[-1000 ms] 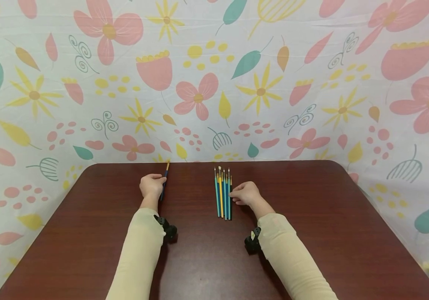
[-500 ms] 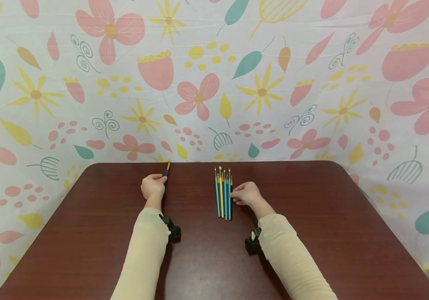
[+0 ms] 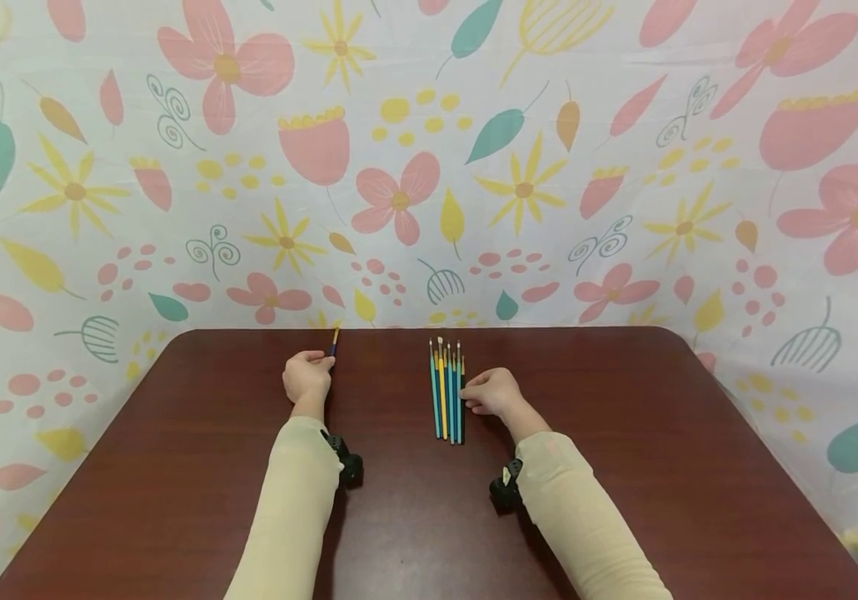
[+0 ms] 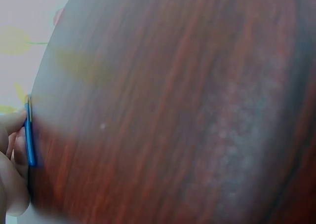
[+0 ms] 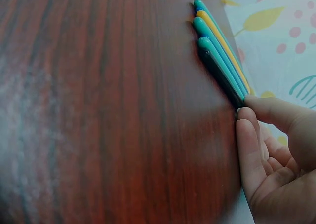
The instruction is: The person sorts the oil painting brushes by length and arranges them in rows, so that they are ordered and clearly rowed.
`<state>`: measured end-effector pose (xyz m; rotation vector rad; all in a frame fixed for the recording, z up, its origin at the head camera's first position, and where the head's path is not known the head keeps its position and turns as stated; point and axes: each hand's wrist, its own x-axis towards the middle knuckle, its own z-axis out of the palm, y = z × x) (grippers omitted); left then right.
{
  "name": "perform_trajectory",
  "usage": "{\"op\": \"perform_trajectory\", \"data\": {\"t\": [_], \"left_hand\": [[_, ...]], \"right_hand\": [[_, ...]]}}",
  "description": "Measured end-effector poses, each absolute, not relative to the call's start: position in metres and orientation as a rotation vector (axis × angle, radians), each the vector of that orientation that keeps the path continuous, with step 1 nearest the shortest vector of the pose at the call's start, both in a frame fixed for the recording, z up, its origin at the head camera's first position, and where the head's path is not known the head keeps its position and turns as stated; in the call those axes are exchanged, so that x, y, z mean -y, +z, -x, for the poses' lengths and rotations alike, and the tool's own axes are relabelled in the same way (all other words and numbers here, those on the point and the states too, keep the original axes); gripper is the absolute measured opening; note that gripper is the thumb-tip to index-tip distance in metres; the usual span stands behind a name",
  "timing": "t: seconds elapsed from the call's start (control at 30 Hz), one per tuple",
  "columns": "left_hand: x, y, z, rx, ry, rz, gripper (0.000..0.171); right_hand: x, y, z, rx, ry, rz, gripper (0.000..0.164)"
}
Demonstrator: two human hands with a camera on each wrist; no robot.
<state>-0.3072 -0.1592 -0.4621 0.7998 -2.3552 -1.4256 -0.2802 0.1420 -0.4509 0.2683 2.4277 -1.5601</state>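
Observation:
Near the back edge on the left, my left hand point(image 3: 307, 377) pinches a dark blue paintbrush point(image 3: 335, 343) whose gold-coloured end points away toward the wall. In the left wrist view the blue handle of that paintbrush point(image 4: 30, 142) shows beside the fingers point(image 4: 14, 123). Right of it, several paintbrushes point(image 3: 442, 392) with teal, blue and yellow handles lie side by side, bristles toward the wall. At the right end of this row my right hand point(image 3: 492, 390) pinches a black paintbrush point(image 5: 219, 76) between thumb and fingertips, right against the teal handles.
The dark brown wooden table point(image 3: 414, 517) ends at a white cloth point(image 3: 399, 275) printed with flowers and leaves. Small black wrist cameras sit under both cream sleeves point(image 3: 586, 508).
My left hand has shifted slightly right, and the lower end of its paintbrush, visible below the hand earlier, is now hidden. The right hand and the row of paintbrushes have stayed put.

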Motion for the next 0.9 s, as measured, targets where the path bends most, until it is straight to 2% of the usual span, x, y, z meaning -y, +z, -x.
{"op": "perform_trajectory", "data": {"t": [0.9], "left_hand": [[0.1628,-0.4595,0.3036,2.315,-1.556,-0.742,0.028]], "right_hand": [[-0.1421,-0.4514,0.2797,-2.436,-1.568,-0.262,0.023]]}}
